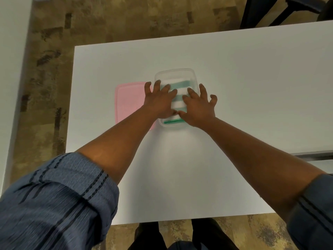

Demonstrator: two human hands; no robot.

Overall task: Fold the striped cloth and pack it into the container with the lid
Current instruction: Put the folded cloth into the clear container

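Note:
A folded cloth with green and white stripes (178, 98) lies inside a clear plastic container (175, 73) in the middle of the white table. My left hand (159, 100) lies flat on the cloth's left side, fingers spread. My right hand (197, 105) lies flat on its right side, fingers spread too. Both palms rest on the cloth; neither hand grips it. The thumbs nearly meet over the near end of the cloth. A pink lid (129, 103) lies flat on the table just left of the container, partly under my left wrist.
The white table (252, 87) stretches around the container, with its left edge near the lid. Brown patterned floor shows beyond it. A dark chair (281, 9) stands at the far right. A second white surface (317, 150) adjoins at the right.

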